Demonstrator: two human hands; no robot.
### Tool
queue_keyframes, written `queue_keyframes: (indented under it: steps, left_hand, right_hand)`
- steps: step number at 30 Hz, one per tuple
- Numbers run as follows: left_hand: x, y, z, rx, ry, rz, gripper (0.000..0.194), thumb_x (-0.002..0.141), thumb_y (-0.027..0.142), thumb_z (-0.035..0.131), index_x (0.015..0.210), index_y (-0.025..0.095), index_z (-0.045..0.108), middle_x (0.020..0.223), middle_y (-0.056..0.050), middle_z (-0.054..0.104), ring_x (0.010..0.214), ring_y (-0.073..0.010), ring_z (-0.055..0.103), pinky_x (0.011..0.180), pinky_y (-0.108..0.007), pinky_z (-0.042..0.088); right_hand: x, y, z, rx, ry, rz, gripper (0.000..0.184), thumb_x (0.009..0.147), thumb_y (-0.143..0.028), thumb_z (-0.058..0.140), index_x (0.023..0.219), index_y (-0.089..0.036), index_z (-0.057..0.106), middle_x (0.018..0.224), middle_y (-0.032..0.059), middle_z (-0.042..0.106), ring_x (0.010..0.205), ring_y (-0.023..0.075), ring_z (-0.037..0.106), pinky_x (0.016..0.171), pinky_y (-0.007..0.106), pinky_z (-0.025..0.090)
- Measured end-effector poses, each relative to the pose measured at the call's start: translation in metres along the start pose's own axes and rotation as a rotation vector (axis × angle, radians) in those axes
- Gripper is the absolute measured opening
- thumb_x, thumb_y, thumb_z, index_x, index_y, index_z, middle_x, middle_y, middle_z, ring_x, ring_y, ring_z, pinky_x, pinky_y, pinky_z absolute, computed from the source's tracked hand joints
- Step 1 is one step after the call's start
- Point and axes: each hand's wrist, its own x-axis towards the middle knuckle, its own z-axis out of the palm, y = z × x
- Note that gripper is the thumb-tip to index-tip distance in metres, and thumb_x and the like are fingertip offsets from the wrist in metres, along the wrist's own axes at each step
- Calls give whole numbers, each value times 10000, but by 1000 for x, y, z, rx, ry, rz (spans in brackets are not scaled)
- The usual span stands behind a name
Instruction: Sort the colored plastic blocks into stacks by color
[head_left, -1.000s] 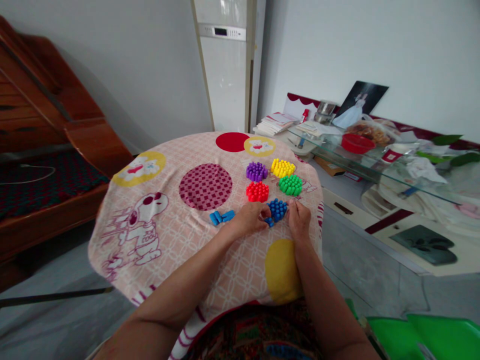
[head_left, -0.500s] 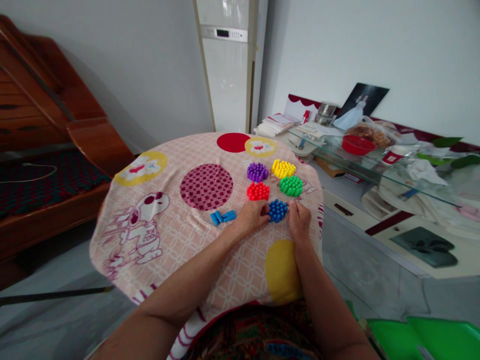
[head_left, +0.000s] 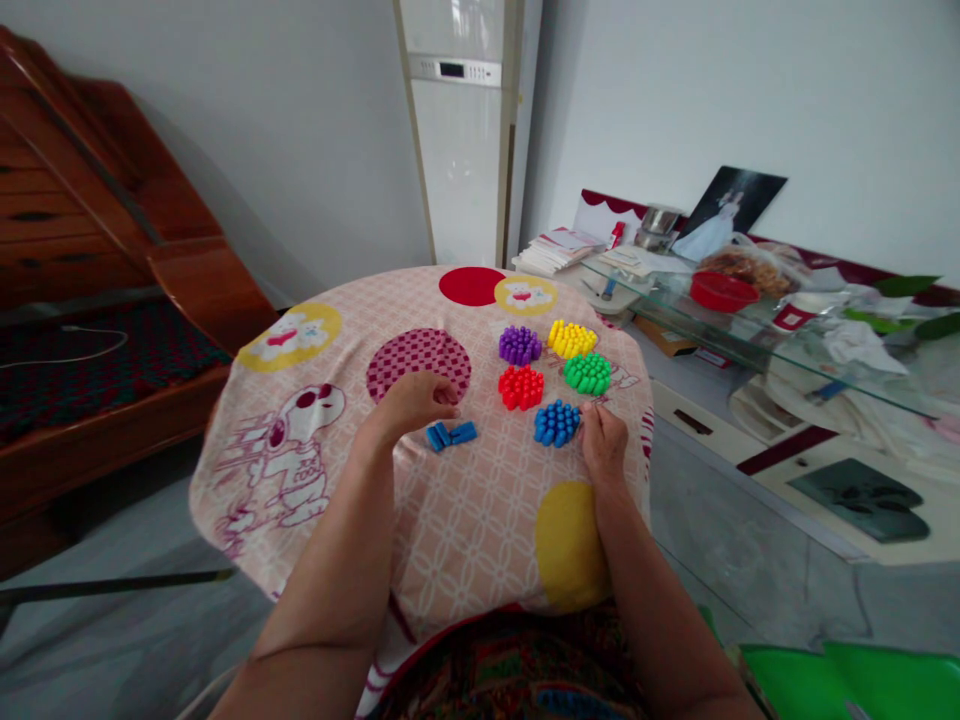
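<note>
My left hand (head_left: 421,398) hangs just above a few loose blue pegs (head_left: 451,434) lying on their sides; its fingers are bent and a little apart, with nothing visible in them. My right hand (head_left: 604,440) rests at the right edge of a cluster of upright blue pegs (head_left: 556,424). Its fingers are curled together, and whatever they may hold is hidden. Beyond stand clusters of red pegs (head_left: 521,387), green pegs (head_left: 588,374), purple pegs (head_left: 519,345) and yellow pegs (head_left: 571,339).
A patterned cloth (head_left: 465,540) covers the round table. To the right, a glass shelf (head_left: 795,352) carries a red bowl (head_left: 724,291), papers and bags. A wooden bench (head_left: 202,290) stands at the left, and a green plastic object (head_left: 885,680) at the lower right.
My left hand has moved left, from beside the blue cluster to above the loose blue pegs. My right hand has stayed at the cluster's right edge.
</note>
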Motion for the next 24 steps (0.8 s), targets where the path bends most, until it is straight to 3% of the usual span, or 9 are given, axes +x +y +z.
queue_keyframes:
  steps: [6, 10, 16, 24]
  left_hand:
    - [-1, 19, 21, 184, -148, 47, 218, 596, 164, 756, 810, 207, 740, 794, -37, 737, 777, -227, 679, 654, -261, 426]
    - [0, 33, 26, 227, -104, 101, 189, 683, 176, 711, 870, 195, 736, 853, -54, 741, 806, -228, 676, 696, -273, 438]
    - [3, 56, 42, -14, -37, 292, 265, 794, 214, 649, 1053, 185, 692, 929, -36, 744, 831, -176, 680, 745, -250, 476]
    - [11, 75, 78, 51, 85, 331, 222, 777, 117, 630, 988, 146, 696, 946, -82, 747, 872, -208, 688, 820, -302, 515]
  right_hand:
    - [0, -3, -1, -4, 8, -1, 432, 915, -485, 398, 569, -230, 444, 512, -27, 463, 530, 145, 431, 560, 297, 250]
    - [0, -3, -1, 0, 1, 7, 431, 912, -492, 391, 572, -232, 439, 507, -27, 455, 533, 143, 425, 559, 298, 249]
    - [0, -1, 1, -2, 8, 19, 445, 906, -515, 384, 570, -230, 443, 510, -23, 458, 532, 145, 430, 555, 297, 236]
    - [0, -1, 1, 15, 8, 14, 442, 911, -515, 389, 587, -225, 469, 517, -21, 477, 541, 144, 432, 561, 291, 253]
